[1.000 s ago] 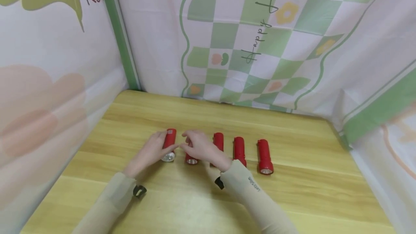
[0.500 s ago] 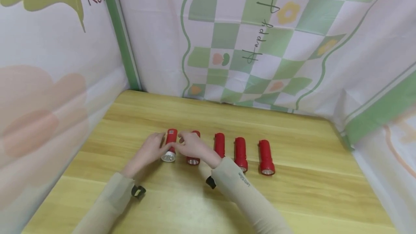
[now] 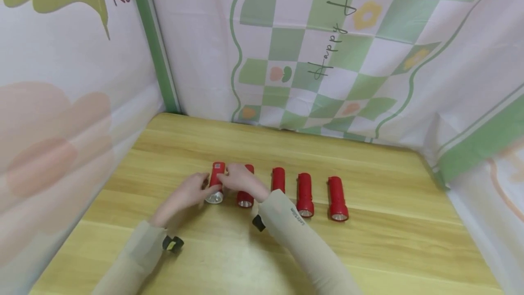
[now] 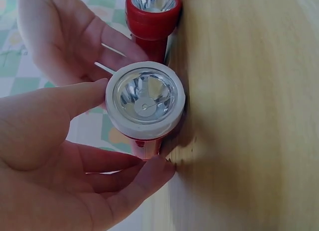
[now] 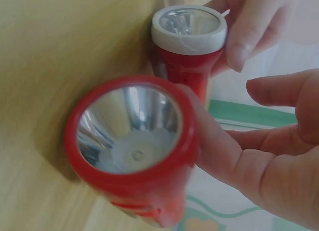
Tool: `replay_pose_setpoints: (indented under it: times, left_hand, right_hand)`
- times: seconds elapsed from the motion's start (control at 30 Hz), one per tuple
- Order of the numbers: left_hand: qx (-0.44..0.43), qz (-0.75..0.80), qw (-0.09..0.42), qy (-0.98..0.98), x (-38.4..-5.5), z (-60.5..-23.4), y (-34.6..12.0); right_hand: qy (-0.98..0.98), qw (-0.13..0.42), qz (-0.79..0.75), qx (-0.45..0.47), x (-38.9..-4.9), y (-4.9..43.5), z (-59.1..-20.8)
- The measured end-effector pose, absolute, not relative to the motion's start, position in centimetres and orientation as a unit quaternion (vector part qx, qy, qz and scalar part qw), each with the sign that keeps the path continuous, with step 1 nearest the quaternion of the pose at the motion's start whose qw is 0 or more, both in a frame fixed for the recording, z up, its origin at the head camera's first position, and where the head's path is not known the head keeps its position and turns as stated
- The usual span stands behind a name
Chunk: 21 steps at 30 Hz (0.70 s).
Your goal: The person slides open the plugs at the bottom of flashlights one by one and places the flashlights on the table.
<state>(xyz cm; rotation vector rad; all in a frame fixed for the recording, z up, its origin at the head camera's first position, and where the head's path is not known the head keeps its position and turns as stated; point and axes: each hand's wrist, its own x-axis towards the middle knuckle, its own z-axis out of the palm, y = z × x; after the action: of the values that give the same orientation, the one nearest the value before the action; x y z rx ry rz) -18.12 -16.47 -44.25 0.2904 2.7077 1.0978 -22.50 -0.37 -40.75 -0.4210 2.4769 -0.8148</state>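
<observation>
A red flashlight with a white rim [image 3: 214, 198] lies at the left end of a row on the table, lens towards me. My left hand [image 3: 189, 191] grips it near the head; in the left wrist view the thumb touches the white rim [image 4: 113, 114] and the fingers curl round the other side. From the right, my right hand [image 3: 242, 179] reaches over a second, all-red flashlight [image 3: 245, 200] to the white-rimmed one's body. In the right wrist view its thumb [image 5: 274, 90] stands apart from both flashlights, and its other fingers extend between them.
Three more red flashlights, a near one [image 3: 278, 180], a middle one [image 3: 304, 195] and a far one [image 3: 337, 199], continue the row to the right on the wooden table [image 3: 389, 240]. A patterned curtain [image 3: 196, 58] hangs behind the table and along both sides.
My right hand has moved left, from above the second flashlight to the white-rimmed one, uncovering more of the flashlights beside it. My left hand has stayed at the white-rimmed flashlight.
</observation>
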Motion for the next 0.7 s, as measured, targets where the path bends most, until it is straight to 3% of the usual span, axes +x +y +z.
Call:
replay_pose_setpoints:
  times: [0.3,0.7]
  left_hand:
    - [0.11,0.38,0.12,0.911,-18.3,-44.38,-16.44]
    - [0.078,0.414,0.104,0.901,-18.37,-44.81,-16.34]
  right_hand:
    - [0.88,0.286,-0.357,-0.131,-22.62,-0.45,-41.35]
    - [0.868,0.281,-0.391,-0.118,-22.42,-0.92,-41.51]
